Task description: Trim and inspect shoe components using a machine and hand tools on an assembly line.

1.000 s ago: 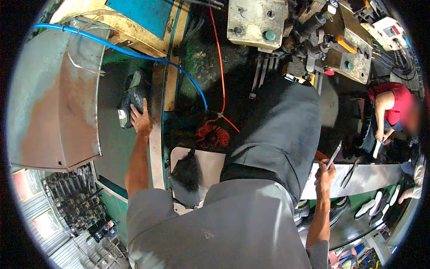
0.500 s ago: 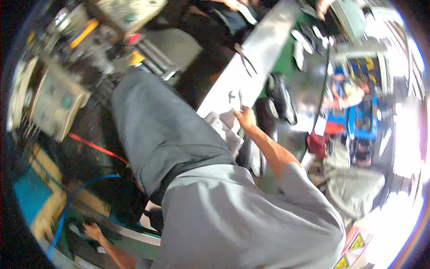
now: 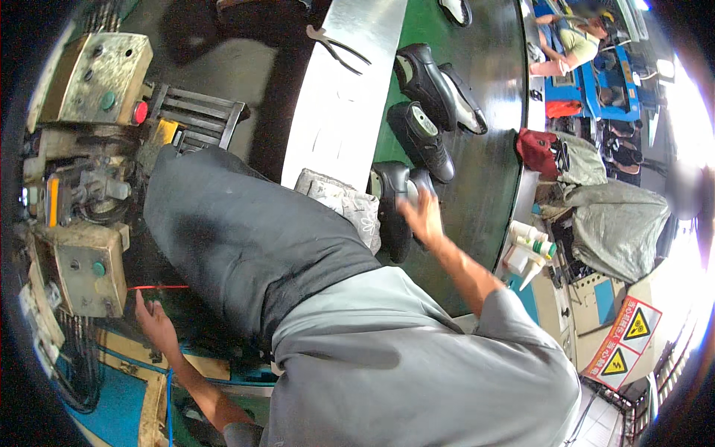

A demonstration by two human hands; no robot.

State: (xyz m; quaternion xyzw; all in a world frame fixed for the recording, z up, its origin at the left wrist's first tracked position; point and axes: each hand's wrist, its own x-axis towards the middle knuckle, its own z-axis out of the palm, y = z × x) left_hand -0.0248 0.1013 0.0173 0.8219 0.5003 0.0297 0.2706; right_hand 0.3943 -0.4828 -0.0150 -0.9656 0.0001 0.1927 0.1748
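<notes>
My right hand (image 3: pixel 424 221) is over a black shoe (image 3: pixel 392 203) beside the metal bench, thumb and fingers apart; blur hides whether they touch it. Another dark shoe, with a pale inside, is partly hidden behind the fingers. Just beyond lie a black lace-up shoe (image 3: pixel 421 141) and a pair of black shoes (image 3: pixel 428 83). My left hand (image 3: pixel 155 326) hangs at the lower left, fingers spread and holding nothing, below a worn control box (image 3: pixel 83 272) with a green button. On the bench, a folded patterned cloth (image 3: pixel 339 201) rests against my dark-clothed thigh.
Pincers (image 3: pixel 337 51) lie on the shiny bench (image 3: pixel 316 123). A second control box (image 3: pixel 97 78) and a red button (image 3: pixel 140 112) are at the upper left, by a dark slatted rack (image 3: pixel 195 119). White bottles (image 3: pixel 529 249) stand right of my arm. A person (image 3: pixel 570 48) sits farther off.
The view has turned, shifting the bench leftward in the picture. My right hand has gone from the cloth to the nearest shoes. My left hand has come up toward the control box.
</notes>
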